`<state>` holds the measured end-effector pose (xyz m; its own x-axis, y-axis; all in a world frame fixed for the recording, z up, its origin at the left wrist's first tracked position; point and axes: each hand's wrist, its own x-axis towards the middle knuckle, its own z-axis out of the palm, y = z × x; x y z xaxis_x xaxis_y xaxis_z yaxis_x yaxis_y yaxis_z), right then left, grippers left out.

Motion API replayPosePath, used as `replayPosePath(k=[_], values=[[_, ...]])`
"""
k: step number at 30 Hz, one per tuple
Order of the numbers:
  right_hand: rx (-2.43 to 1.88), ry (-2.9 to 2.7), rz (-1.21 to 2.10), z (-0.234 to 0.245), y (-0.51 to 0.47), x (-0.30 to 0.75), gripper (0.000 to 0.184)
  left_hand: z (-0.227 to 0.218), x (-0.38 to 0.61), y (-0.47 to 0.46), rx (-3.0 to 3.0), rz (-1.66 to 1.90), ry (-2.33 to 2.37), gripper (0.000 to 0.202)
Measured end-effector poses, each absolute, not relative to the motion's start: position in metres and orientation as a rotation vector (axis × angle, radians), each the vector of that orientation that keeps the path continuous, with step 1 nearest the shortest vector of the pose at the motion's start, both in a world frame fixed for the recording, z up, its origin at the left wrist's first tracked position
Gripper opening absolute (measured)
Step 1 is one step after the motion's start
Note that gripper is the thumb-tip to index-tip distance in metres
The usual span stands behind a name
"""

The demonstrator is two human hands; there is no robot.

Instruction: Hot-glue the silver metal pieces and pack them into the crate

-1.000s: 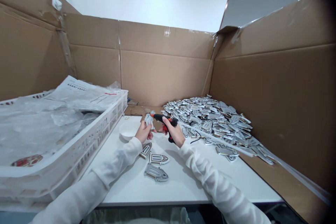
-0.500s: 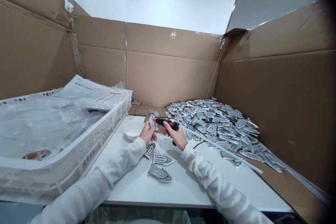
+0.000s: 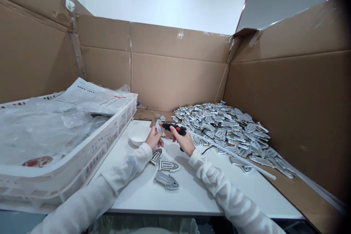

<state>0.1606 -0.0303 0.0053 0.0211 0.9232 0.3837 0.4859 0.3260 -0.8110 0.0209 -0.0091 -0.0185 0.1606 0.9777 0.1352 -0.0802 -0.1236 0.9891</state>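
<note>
My right hand grips a black and orange glue gun, its nozzle pointing left at a small silver arch-shaped badge. My left hand pinches that badge and holds it upright just above the white table. Three more badges lie flat on the table just below both hands. Both arms wear white sleeves.
A big heap of the same silver badges lies to the right, with a long clear glue stick across it. A white bowl sits left of my hands. A white crate holding plastic bags fills the left. Cardboard walls surround the table.
The camera shifted slightly, so the scene slid a little to the right in view. Both hands keep their hold, with the gun's nozzle staying at the badge.
</note>
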Motion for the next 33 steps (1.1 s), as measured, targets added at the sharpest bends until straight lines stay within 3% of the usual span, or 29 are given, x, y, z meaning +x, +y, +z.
replayPosePath(k=[33], values=[[-1.368, -1.650, 0.538, 0.0075, -0.0318, 0.1621, 0.051, -0.0192, 0.0219, -0.0080, 1.270, 1.221, 0.931, 0.028]])
